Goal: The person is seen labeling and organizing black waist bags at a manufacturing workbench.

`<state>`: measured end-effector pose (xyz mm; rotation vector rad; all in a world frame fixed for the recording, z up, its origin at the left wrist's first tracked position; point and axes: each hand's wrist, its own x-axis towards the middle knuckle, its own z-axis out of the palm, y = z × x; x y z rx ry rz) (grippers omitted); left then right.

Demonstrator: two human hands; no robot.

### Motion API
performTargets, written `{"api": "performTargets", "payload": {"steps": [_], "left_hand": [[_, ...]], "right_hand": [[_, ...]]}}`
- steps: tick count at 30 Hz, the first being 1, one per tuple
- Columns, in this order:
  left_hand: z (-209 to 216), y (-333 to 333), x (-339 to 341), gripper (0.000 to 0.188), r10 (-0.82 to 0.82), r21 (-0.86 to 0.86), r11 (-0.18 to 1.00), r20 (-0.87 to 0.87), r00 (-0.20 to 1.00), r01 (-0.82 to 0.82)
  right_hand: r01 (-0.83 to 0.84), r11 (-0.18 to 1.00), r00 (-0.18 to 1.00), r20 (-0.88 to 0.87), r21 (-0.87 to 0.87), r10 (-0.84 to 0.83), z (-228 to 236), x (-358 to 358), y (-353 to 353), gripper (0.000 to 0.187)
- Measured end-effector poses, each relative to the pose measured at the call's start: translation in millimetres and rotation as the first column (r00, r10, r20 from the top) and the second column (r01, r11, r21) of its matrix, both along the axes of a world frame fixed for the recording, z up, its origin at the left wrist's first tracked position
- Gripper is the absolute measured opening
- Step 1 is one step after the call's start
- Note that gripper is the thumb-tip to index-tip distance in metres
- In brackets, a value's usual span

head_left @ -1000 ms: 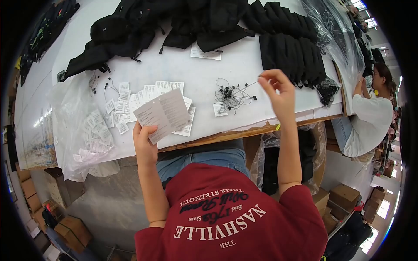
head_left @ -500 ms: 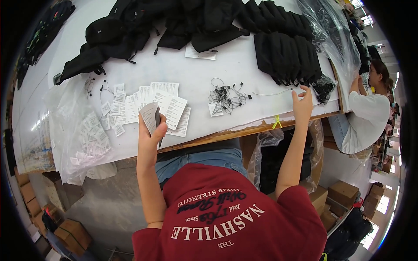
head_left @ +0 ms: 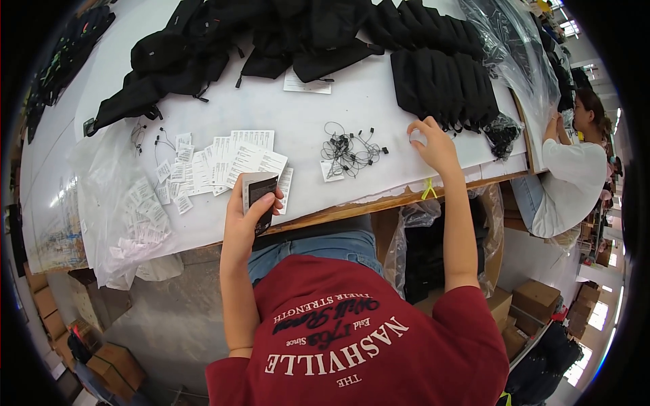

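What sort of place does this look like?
Probably a garment or bag workshop: black fabric items lie heaped and lined up on a white table, near paper tags and tangled black cords.

Bright, soft light; fisheye edges bend (corners black).

one large cord tangle (head_left: 349,153), one white tag (head_left: 330,172) beside it, two black pouch rows (head_left: 443,86), one co-worker (head_left: 575,174)

Dressed in a dark red T-shirt (head_left: 399,358) — short in the sleeves (head_left: 472,321), printed with curved white block lettering (head_left: 317,365) and black script (head_left: 325,316). Clad below in blue denim (head_left: 318,249) — bare at left hand (head_left: 238,213) and right hand (head_left: 437,145).
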<state>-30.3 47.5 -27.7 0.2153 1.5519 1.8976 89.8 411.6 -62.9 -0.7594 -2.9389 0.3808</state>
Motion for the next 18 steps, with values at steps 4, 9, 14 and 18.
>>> {"api": "performTargets", "payload": {"steps": [4, 9, 14, 18], "left_hand": [[-2, 1, 2, 0.023, -0.015, -0.014, 1.000, 0.018, 1.000, 0.015], [-3, 3, 5, 0.017, -0.050, 0.004, 0.999, -0.066, 0.997, 0.050], [4, 14, 13, 0.010, 0.019, -0.073, 0.995, -0.489, 0.872, -0.063], [18, 20, 24, 0.010, 0.089, -0.088, 0.982, -0.562, 0.822, -0.167]], "right_hand": [[-0.118, 0.992, 0.986, 0.113, -0.045, 0.122, 3, -3, 11, 0.015], [-0.199, 0.980, 0.978, 0.058, -0.027, 0.201, 0, 0, 4, 0.010], [-0.251, 0.613, 0.922, -0.377, -0.750, -0.084, 49, -5, -97, 0.003], [-0.357, 0.572, 0.919, -0.387, -0.739, 0.074, 76, -12, -162, 0.006]]}}
